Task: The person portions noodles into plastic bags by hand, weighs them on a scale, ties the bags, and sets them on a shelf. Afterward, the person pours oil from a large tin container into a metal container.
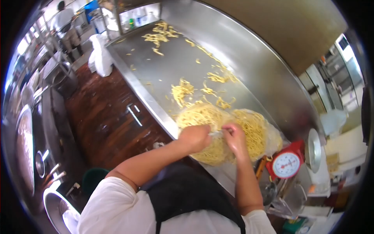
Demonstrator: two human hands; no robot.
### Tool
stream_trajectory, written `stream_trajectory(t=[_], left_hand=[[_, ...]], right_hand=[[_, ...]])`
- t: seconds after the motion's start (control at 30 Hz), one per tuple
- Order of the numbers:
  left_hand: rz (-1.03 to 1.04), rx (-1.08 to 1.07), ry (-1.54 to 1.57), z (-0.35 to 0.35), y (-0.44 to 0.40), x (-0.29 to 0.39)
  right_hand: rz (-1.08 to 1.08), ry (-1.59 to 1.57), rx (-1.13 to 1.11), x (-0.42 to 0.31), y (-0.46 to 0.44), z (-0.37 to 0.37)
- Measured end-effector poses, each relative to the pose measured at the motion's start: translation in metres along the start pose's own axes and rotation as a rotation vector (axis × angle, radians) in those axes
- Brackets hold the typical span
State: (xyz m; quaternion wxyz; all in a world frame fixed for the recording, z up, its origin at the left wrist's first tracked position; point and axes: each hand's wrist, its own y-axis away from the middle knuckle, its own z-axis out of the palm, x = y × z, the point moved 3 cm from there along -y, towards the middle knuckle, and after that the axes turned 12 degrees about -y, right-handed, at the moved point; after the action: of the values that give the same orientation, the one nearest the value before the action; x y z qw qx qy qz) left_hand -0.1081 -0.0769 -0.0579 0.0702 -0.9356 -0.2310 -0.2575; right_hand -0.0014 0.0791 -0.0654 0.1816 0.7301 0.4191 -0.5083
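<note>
My left hand [196,137] is closed, its fingers pinching the gathered neck of a clear plastic bag of noodles [213,152]. Facing it, my right hand [235,138] has its thumb and fingers pressed together on the same twisted plastic. The bag bulges with yellow noodles and lies on the steel worktop [150,72]. Close by on the right is another clear bag of noodles [255,134], partly behind my right hand. Loose noodles [182,93] lie in a small heap just beyond the bags.
A red dial scale [286,164] stands right of the bags. More noodles [159,35] are scattered at the worktop's far end, near a white plastic bag [100,55] hanging at its corner. Pots and a metal bowl [58,208] line the left. A person [65,27] stands in the background.
</note>
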Motion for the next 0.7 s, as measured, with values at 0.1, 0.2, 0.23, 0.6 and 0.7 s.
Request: stream_trajectory(t=[0.1,0.2,0.23,0.6,0.7], left_hand=[[0.100,0.152,0.290,0.001,0.019,-0.018],[-0.008,0.055,0.297,-0.024,0.062,-0.037],[-0.057,0.033,0.272,-0.031,0.081,-0.045],[-0.842,0.210,0.153,0.031,0.343,-0.073],[-0.863,0.162,0.315,0.058,0.385,-0.033]], right_hand=[[-0.167,0.232,-0.135,-0.033,0.011,0.007],[-0.159,0.463,-0.167,-0.046,0.017,0.020],[-0.112,0.480,-0.161,-0.046,0.015,0.021],[-0.204,0.814,-0.466,-0.015,-0.015,0.035],[-0.338,0.710,-0.492,-0.036,0.007,0.067]])
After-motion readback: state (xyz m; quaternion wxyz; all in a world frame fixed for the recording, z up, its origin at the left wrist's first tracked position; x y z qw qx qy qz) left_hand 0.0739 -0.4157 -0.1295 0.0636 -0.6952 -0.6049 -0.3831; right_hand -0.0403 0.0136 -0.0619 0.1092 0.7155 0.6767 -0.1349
